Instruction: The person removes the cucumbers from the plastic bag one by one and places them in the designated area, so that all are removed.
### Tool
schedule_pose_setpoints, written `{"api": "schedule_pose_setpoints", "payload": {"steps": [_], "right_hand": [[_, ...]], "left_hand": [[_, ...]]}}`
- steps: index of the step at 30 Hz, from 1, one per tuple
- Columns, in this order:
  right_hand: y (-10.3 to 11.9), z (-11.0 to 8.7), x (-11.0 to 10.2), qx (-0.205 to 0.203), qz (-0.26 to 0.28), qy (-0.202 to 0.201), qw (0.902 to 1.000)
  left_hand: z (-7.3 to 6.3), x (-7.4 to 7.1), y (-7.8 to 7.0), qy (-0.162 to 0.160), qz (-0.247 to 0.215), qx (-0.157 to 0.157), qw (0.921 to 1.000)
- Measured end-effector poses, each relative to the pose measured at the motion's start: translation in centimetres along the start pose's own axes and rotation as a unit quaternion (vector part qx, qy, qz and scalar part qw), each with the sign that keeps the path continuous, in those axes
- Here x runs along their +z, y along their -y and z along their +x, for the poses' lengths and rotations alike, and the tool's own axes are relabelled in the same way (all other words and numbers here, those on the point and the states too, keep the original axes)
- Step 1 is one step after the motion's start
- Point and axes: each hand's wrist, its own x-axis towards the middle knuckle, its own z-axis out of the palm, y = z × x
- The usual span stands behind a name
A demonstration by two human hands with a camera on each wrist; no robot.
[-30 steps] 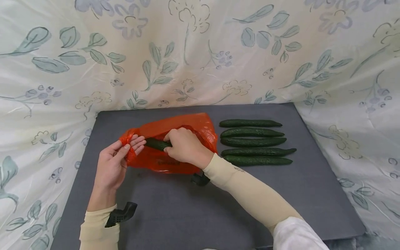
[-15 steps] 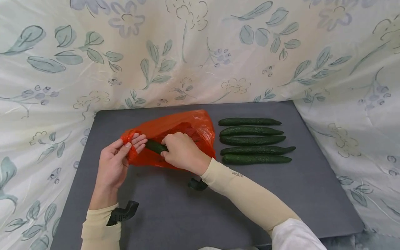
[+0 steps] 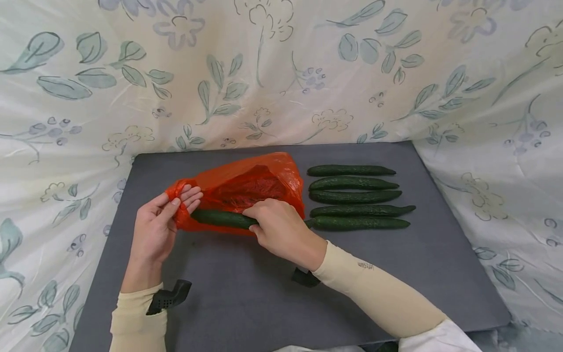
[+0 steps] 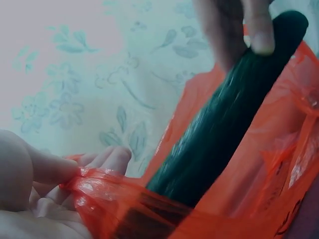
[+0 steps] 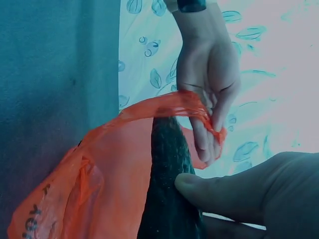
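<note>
My left hand [image 3: 156, 227] pinches the rim of a red plastic bag [image 3: 288, 168] between thumb and fingers, on the left of the table. The bag's mouth gapes toward the right hand. In my right hand [image 3: 286, 230] is a dark green cucumber [image 3: 224, 218], gripped along its length with the thumb on the near side. Its left end lies close to the left fingers, partly behind the bag's film [image 4: 107, 191] in the left wrist view. The right wrist view shows the cucumber [image 5: 169, 164] pointing at the bag's raised rim [image 5: 159, 105], the right thumb [image 5: 199, 188] against its skin.
Several more cucumbers [image 3: 354, 197] lie side by side in a row right of the bag. They rest on a dark grey table [image 3: 246, 303]. A floral curtain [image 3: 281, 98] rises behind the table and along both sides.
The right hand has drawn the cucumber out of the bag's opening, moving right and toward the body, so more of it shows. The left hand keeps its hold on the rim, shifting slightly left.
</note>
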Motion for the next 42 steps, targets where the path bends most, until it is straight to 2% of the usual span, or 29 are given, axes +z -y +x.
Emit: {"api": "schedule_pose_setpoints", "payload": {"steps": [5, 9, 17, 22, 26, 34, 42], "right_hand": [[-0.4, -2.3, -1.2, -0.027, 0.007, -0.025, 0.9993], [-0.7, -3.8, -2.2, -0.037, -0.003, -0.052, 0.9980], [-2.1, -5.6, -4.0, -0.042, -0.015, -0.114, 0.9924], [-2.9, -7.8, -4.4, -0.038, -0.016, -0.126, 0.9912], [-4.0, -9.5, -4.1, -0.047, -0.021, -0.135, 0.9894], [-7.0, -12.1, -3.7, -0.042, -0.019, -0.155, 0.9868], [-9.4, -15.1, -4.0, -0.033, -0.039, -0.156, 0.9864]], "left_hand": [[0.1, -0.2, -0.3, -0.006, -0.025, 0.001, 0.9997], [0.1, -0.3, -0.4, -0.006, -0.027, 0.001, 0.9996], [0.3, -0.3, -0.4, -0.016, -0.026, 0.007, 0.9995], [0.7, -0.1, -0.3, -0.037, -0.043, 0.025, 0.9981], [0.4, -0.3, -0.4, -0.062, -0.054, 0.045, 0.9956], [-0.2, -0.7, -0.5, -0.082, -0.036, 0.073, 0.9934], [-0.2, -1.2, -0.3, -0.129, -0.058, 0.089, 0.9860]]}}
